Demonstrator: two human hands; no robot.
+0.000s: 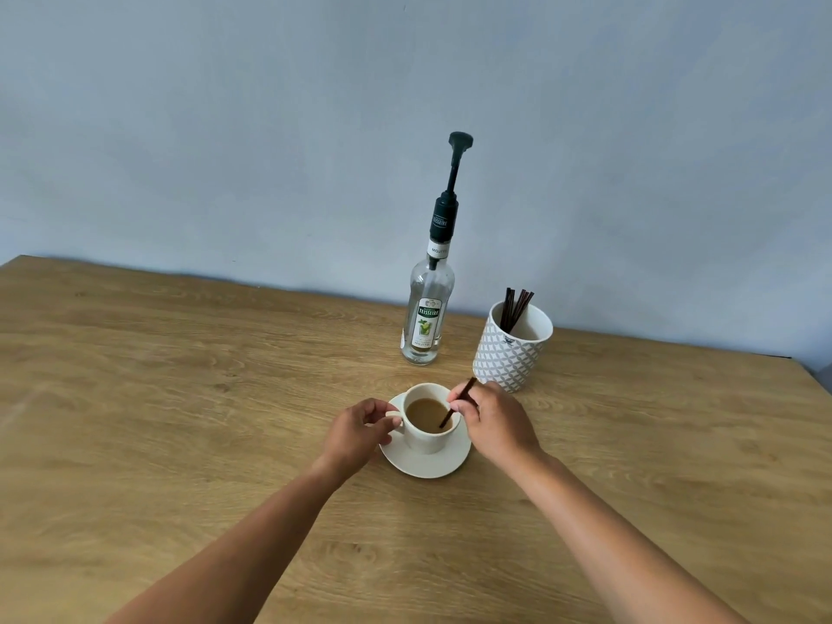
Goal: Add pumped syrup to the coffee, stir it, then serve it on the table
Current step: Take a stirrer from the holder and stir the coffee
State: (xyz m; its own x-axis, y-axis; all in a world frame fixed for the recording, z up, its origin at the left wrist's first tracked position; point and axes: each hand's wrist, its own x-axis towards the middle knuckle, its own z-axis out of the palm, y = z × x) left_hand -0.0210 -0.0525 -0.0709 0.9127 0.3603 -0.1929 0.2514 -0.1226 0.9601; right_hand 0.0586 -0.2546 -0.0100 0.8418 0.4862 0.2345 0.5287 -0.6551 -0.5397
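Your left hand [360,425] has its grip pinched on the handle of the cup [427,441]. Your right hand [493,421] holds the dark stirrer [458,402] in a narrow fingertip grip, with its lower end dipped in the milky coffee [421,412]. The cup stands on its saucer [434,468] on the counter [180,398], close in front of you. The syrup bottle [425,326] with its tall pump [454,173] is behind it, and the patterned holder [511,358] of spare stirrers [517,306] is just beyond your right hand. This looks like the stirring step; you cannot tell from here whether syrup is already in the cup. There is some room below the rim, but a fast or wide stir could slop coffee over onto the saucer. The stirrer leans toward the cup's right wall, so pushing sideways could skid the cup on the saucer if your left grip slackens. Pulling the stirrer out quickly would likely drip on the counter. Your right hand is near the holder, and a broad swing could knock it.
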